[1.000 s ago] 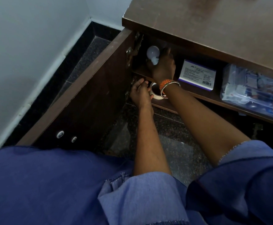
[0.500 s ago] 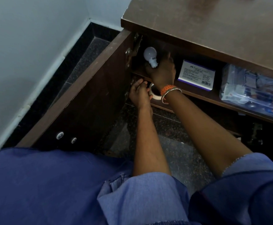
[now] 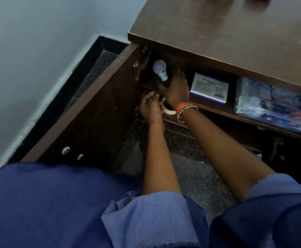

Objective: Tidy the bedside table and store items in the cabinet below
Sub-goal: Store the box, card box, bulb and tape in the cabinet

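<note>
The white bulb (image 3: 159,69) lies on the cabinet's upper shelf (image 3: 208,109), metal base toward the right hand (image 3: 176,87); that hand's fingers spread loosely beside it, gripping nothing. The left hand (image 3: 150,108) curls around a tape roll (image 3: 167,109) just below.

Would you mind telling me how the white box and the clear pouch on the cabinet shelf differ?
The white box is opaque and rigid, with printed text and a purple edge; the clear pouch is see-through, showing mixed small items inside. The box is the smaller, its whole top visible, while the pouch runs out of the picture at the right. The box lies nearer the right hand. Both sit on the same shelf.
</note>
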`<control>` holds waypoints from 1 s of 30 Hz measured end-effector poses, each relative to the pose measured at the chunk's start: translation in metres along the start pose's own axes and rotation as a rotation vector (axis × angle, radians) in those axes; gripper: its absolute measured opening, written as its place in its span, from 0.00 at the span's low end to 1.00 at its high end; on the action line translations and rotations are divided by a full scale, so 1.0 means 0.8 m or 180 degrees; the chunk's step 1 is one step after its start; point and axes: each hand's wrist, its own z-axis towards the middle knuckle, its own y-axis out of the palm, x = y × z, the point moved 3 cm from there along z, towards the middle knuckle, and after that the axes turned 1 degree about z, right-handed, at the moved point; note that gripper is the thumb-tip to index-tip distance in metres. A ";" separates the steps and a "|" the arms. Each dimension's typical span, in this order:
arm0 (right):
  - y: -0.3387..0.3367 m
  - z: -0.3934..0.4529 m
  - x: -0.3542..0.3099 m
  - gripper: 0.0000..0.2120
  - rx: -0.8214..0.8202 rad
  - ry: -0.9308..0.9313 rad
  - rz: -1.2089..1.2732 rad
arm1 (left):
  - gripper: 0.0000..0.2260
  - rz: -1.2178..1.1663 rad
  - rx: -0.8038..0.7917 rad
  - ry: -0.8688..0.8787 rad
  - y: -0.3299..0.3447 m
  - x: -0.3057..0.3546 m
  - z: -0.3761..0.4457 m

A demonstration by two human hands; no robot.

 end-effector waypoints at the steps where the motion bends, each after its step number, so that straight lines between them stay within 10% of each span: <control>1: 0.000 0.001 -0.001 0.34 -0.0007 0.0050 -0.0022 | 0.11 0.0029 0.0004 0.0004 -0.002 -0.002 -0.001; 21: -0.243 -0.118 -0.004 0.07 0.0914 -0.0225 0.0447 | 0.02 0.1023 -0.1325 0.1536 0.098 0.056 -0.131; 30: -0.430 -0.205 0.068 0.08 0.1263 0.0045 0.0186 | 0.08 0.4026 -0.3450 0.2556 0.163 -0.049 -0.262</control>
